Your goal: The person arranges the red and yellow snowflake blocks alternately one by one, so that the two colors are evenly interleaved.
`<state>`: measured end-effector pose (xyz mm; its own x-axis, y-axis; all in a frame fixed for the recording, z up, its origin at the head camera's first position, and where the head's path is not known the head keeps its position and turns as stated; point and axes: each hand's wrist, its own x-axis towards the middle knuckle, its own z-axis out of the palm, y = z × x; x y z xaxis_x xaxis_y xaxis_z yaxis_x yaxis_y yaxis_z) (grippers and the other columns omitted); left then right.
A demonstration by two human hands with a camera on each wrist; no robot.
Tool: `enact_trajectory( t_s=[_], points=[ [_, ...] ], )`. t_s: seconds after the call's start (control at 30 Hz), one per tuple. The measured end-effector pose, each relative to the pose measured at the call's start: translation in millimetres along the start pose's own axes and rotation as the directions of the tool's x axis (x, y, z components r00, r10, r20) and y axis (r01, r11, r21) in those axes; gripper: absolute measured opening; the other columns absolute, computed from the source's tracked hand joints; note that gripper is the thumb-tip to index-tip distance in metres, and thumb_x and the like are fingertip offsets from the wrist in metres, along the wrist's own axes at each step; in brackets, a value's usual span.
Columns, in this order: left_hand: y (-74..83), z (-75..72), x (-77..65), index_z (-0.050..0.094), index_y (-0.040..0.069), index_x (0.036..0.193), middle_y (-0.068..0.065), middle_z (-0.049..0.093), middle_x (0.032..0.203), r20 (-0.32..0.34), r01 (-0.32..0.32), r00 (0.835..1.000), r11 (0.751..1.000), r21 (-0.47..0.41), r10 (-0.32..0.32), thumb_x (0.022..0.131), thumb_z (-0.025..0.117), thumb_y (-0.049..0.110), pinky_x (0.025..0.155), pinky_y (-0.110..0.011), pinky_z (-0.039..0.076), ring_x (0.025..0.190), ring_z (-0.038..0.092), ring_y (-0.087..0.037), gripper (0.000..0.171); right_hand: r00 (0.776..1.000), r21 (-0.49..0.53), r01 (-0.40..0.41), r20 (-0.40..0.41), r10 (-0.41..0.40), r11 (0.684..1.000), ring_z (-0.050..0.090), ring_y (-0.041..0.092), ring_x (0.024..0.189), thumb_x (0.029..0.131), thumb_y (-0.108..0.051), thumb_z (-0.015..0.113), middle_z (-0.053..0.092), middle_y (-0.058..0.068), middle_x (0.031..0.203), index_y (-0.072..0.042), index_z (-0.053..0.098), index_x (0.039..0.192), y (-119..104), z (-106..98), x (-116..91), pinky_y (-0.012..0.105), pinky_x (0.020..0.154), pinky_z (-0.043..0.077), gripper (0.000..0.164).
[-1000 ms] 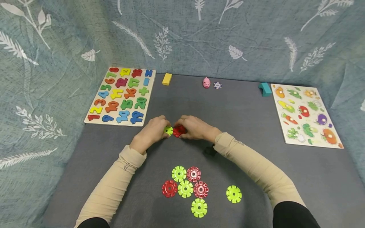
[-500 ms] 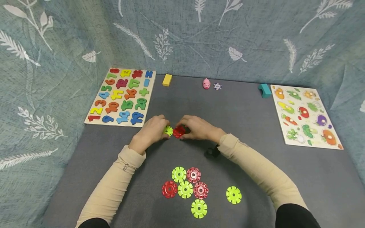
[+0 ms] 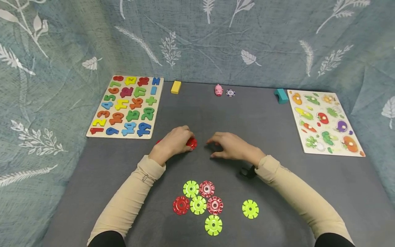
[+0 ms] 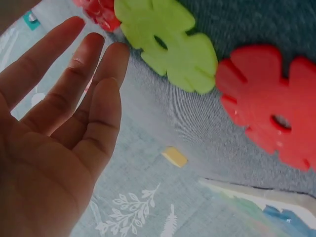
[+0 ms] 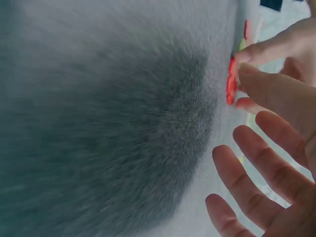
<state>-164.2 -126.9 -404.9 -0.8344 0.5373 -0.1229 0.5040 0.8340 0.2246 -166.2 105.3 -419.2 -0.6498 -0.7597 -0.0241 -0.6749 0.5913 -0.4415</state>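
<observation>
In the head view my left hand (image 3: 174,142) pinches a red notched interlocking disc (image 3: 192,143) between thumb and fingers. The right wrist view shows the same red disc (image 5: 231,81) edge-on at the left hand's thumb and fingertip. Under the left palm, the left wrist view reveals a green disc (image 4: 160,42) and a second red disc (image 4: 269,106) in a row with it; in the head view the hand hides most of them. To the right, my right hand (image 3: 232,147) holds nothing, its fingers spread loosely above the table, a short gap from the red disc.
Nearer the body lies a cluster of red and green discs (image 3: 198,205), with a lone green disc (image 3: 250,209) to its right. A number puzzle board (image 3: 124,108), yellow block (image 3: 176,87), pink pig (image 3: 218,90), poker chip (image 3: 230,93), teal block (image 3: 281,96) and vegetable board (image 3: 325,123) line the back.
My right hand has let go of the red disc and drawn back to the right. My left hand has shifted right, from the green disc to pinching the red one. The cluster stays put.
</observation>
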Motion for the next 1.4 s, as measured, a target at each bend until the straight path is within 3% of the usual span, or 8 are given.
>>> enact_trajectory(
  t_s=[0.13,0.37,0.57,0.77,1.0,1.13,1.23,1.4],
  points=[
    [1.3,2.7,2.4,0.072,0.002,0.105,-0.013,0.064,0.095,-0.007,-0.027,1.000,1.000,0.004,0.027,0.080,0.079,0.021,0.080,-0.037,0.051,0.083,0.060,-0.023,0.032,1.000,-0.025,0.003,0.019,-0.003,1.000,0.063,0.015,0.094,0.084,-0.032,0.075,0.065,0.003,0.114,-0.012,0.064,0.121,-3.8,-1.0,-32.6,0.033,0.080,0.052,0.044],
    [3.2,4.5,4.4,0.073,0.001,0.096,-0.012,0.064,0.086,-0.027,-0.026,0.999,1.000,-0.011,0.026,0.078,0.080,0.015,0.075,-0.036,0.051,0.077,0.058,-0.022,0.024,0.991,-0.092,0.062,0.125,-0.050,0.994,0.064,0.014,0.103,0.084,-0.037,0.074,0.064,-0.003,0.116,-0.018,0.065,0.121,-15.9,0.1,-86.5,0.039,0.086,0.051,0.042],
    [6.6,2.6,4.4,0.073,0.001,0.091,-0.011,0.063,0.082,-0.044,0.005,0.999,1.000,-0.006,-0.005,0.077,0.081,0.011,0.072,-0.036,0.051,0.074,0.057,-0.022,0.019,0.985,-0.155,0.111,0.152,-0.087,0.982,0.062,0.010,0.094,0.078,-0.042,0.076,0.063,-0.008,0.107,-0.023,0.067,0.112,-24.5,5.7,-116.3,0.035,0.078,0.047,0.040],
    [7.0,3.1,3.5,0.072,0.001,0.095,-0.012,0.063,0.086,-0.039,0.032,0.999,0.999,-0.017,-0.033,0.076,0.081,0.013,0.072,-0.037,0.051,0.075,0.057,-0.023,0.024,0.973,-0.212,0.133,0.212,-0.088,0.968,0.057,0.009,0.089,0.067,-0.041,0.079,0.054,-0.007,0.103,-0.025,0.064,0.109,-35.4,12.7,-142.2,0.033,0.072,0.045,0.048],
    [5.0,4.0,0.9,0.072,0.002,0.102,-0.013,0.064,0.091,-0.036,0.042,0.998,0.999,-0.033,-0.043,0.076,0.082,0.017,0.074,-0.039,0.052,0.079,0.060,-0.024,0.032,0.977,-0.315,0.191,0.150,-0.150,0.930,0.054,0.012,0.083,0.056,-0.038,0.081,0.050,-0.002,0.103,-0.021,0.058,0.107,-43.5,28.2,-156.5,0.034,0.068,0.048,0.058],
    [4.2,4.7,0.7,0.072,0.002,0.102,-0.013,0.064,0.092,-0.043,0.037,0.998,0.999,-0.032,-0.038,0.077,0.081,0.018,0.073,-0.040,0.053,0.079,0.060,-0.025,0.031,0.976,-0.333,0.216,0.092,-0.196,0.918,0.050,0.009,0.074,0.050,-0.029,0.077,0.049,-0.003,0.097,-0.018,0.056,0.103,-44.3,36.4,-157.2,0.027,0.061,0.041,0.058],
    [3.8,5.5,0.8,0.072,0.003,0.103,-0.013,0.064,0.092,-0.049,0.032,0.998,0.999,-0.030,-0.033,0.077,0.081,0.018,0.074,-0.041,0.053,0.080,0.061,-0.026,0.031,0.976,-0.330,0.219,0.075,-0.206,0.918,0.047,0.008,0.071,0.047,-0.025,0.075,0.049,-0.003,0.094,-0.017,0.055,0.100,-44.6,39.2,-156.7,0.025,0.059,0.033,0.057],
    [3.7,5.9,0.6,0.072,0.003,0.104,-0.013,0.064,0.095,-0.045,0.036,0.998,0.999,-0.031,-0.037,0.077,0.081,0.018,0.076,-0.041,0.053,0.082,0.062,-0.026,0.032,0.979,-0.299,0.202,0.092,-0.182,0.933,0.046,0.007,0.072,0.047,-0.025,0.077,0.049,-0.004,0.094,-0.016,0.056,0.099,-44.7,38.7,-155.9,0.024,0.060,0.033,0.057]
  ],
)
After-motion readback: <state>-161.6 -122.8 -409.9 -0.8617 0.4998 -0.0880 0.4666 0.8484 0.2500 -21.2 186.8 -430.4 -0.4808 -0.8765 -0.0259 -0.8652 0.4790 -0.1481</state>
